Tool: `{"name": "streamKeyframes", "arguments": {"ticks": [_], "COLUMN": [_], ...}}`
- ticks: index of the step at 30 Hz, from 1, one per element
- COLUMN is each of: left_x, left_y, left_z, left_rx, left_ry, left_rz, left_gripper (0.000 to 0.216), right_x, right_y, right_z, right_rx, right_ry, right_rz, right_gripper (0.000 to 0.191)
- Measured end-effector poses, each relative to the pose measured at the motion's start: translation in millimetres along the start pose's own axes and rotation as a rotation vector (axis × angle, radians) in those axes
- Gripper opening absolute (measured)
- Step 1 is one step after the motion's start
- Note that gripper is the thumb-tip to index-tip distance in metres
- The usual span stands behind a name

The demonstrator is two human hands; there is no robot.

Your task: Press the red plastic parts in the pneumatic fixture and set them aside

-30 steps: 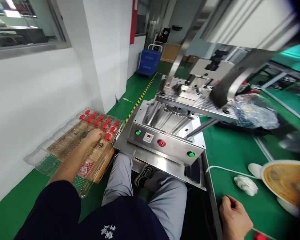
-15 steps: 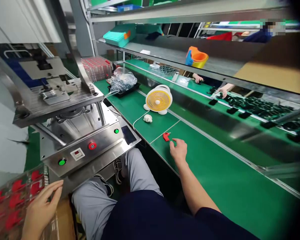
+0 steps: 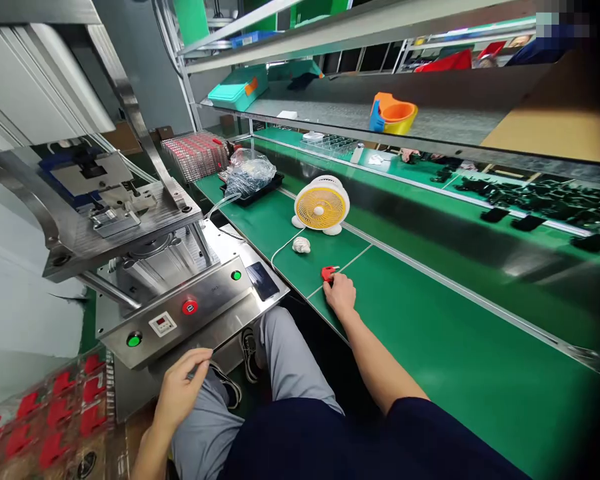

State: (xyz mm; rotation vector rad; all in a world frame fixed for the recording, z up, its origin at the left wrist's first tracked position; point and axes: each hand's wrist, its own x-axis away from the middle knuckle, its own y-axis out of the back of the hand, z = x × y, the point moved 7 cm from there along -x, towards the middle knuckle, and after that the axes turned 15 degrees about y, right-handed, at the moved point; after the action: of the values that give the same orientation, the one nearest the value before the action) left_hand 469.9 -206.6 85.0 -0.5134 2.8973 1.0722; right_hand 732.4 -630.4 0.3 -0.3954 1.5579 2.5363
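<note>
My right hand (image 3: pixel 341 295) is over the green bench top, its fingers closed on the lower end of a small red plastic part (image 3: pixel 326 273). A thin pale tip sticks out from that part's right side. The fingertips are partly hidden behind the hand. My left hand (image 3: pixel 179 390) hangs above my lap, in front of the steel press (image 3: pixel 200 293), with the thumb apart from the fingers and nothing in it. At the lower left, below the press, lies a clear tray (image 3: pixel 111 393) with several red parts in it.
A yellow-and-white fan (image 3: pixel 321 207) stands on the bench (image 3: pixel 430 333) behind a white lump (image 3: pixel 301 245). A phone (image 3: pixel 263 280) lies on the press base. Farther back are a plastic bag (image 3: pixel 250 172) and stacked clear trays (image 3: pixel 193 155). A shelf (image 3: pixel 325 107) overhangs the bench.
My right hand has moved forward and left onto the red part and closed on it. My left hand has moved right, away from the clear tray to above my lap.
</note>
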Motion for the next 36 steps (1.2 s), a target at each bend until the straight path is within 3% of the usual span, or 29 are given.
{"name": "streamKeyframes", "arguments": {"ticks": [6,11,14,19,27,36], "left_x": [-6,-19,-27,-30,-22,-5], "left_y": [-18,-41,-55,-65,-51,-28], "left_z": [-17,-40,-51,-66,-66,-63], "left_rx": [0.082,0.239,0.421,0.571,0.659,0.695], "left_ry": [0.059,0.126,0.196,0.256,0.247,0.161], "left_rz": [0.066,0.113,0.129,0.120,0.074,-0.159], "left_gripper": [0.023,0.024,0.039,0.057,0.054,0.049], "right_x": [8,56,82,103,112,130], "right_y": [0,37,56,67,71,79], "right_z": [47,147,191,233,259,290], "right_rx": [-0.185,-0.521,-0.627,-0.754,-0.842,-1.030], "right_ry": [0.233,0.923,1.119,1.227,1.240,1.185], "right_rz": [-0.075,-0.284,-0.341,-0.336,-0.328,-0.302], "right_gripper": [0.009,0.014,0.019,0.024,0.027,0.035]}}
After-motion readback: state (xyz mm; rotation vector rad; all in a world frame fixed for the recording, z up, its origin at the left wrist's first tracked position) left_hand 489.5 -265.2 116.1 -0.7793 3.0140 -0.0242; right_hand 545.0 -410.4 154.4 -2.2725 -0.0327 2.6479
